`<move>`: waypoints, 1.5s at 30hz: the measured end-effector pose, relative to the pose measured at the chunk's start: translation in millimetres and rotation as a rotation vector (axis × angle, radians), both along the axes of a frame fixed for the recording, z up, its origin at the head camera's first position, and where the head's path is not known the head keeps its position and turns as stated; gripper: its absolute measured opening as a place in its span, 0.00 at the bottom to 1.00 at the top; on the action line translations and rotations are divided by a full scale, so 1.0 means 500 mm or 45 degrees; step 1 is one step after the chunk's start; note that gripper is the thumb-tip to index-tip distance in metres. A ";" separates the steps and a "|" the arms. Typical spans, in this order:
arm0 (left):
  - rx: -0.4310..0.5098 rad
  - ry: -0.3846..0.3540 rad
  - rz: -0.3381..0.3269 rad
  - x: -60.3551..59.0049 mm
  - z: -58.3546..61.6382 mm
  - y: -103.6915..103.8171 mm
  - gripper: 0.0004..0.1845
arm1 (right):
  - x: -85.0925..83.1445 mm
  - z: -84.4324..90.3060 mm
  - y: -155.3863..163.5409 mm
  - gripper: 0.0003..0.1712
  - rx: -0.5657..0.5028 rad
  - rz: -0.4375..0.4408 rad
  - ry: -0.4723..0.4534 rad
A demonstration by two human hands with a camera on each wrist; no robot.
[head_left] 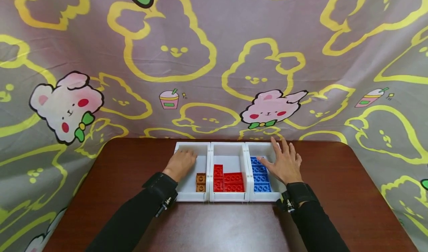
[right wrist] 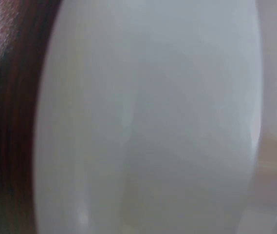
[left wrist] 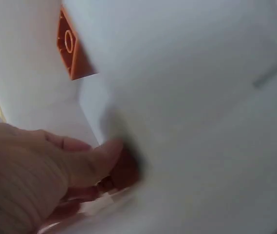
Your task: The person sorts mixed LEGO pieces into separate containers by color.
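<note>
My left hand (head_left: 180, 164) reaches down into the left white bin (head_left: 191, 197). In the left wrist view, its thumb and fingers pinch an orange-brown toy brick (left wrist: 125, 171) beside the bin wall; the head view hides this brick behind the hand. More orange-brown bricks (head_left: 200, 187) lie in that bin's near right corner. My right hand (head_left: 285, 166) is over the right wall of the right white bin (head_left: 264, 197), fingers spread, holding nothing. Its thumb is near the far end of a column of blue bricks (head_left: 262, 178). The right wrist view shows mostly white bin wall (right wrist: 148, 117).
Between the two bins stands a middle white bin (head_left: 229, 197) with several red bricks (head_left: 234, 187) at its near end. All three bins sit side by side on a dark wooden table (head_left: 220, 226). A patterned cloth (head_left: 200, 59) hangs behind the table's far edge.
</note>
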State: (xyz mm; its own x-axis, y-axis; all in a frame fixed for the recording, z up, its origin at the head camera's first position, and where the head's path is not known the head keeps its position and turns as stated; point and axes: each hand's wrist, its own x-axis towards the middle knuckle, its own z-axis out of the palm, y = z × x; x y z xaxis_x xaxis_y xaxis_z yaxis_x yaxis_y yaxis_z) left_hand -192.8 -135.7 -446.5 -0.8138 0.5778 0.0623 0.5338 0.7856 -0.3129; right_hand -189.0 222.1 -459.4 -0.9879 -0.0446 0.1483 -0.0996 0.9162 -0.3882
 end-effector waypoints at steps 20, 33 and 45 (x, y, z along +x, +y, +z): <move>-0.089 0.092 -0.006 0.034 0.008 -0.006 0.04 | -0.003 -0.001 0.000 0.54 -0.007 -0.009 -0.030; 0.161 0.072 -0.021 0.065 0.000 0.002 0.03 | 0.000 0.002 0.000 0.54 0.000 0.004 -0.032; 0.595 -0.544 -0.028 0.061 0.001 0.027 0.12 | -0.002 0.003 0.001 0.54 0.013 -0.017 -0.060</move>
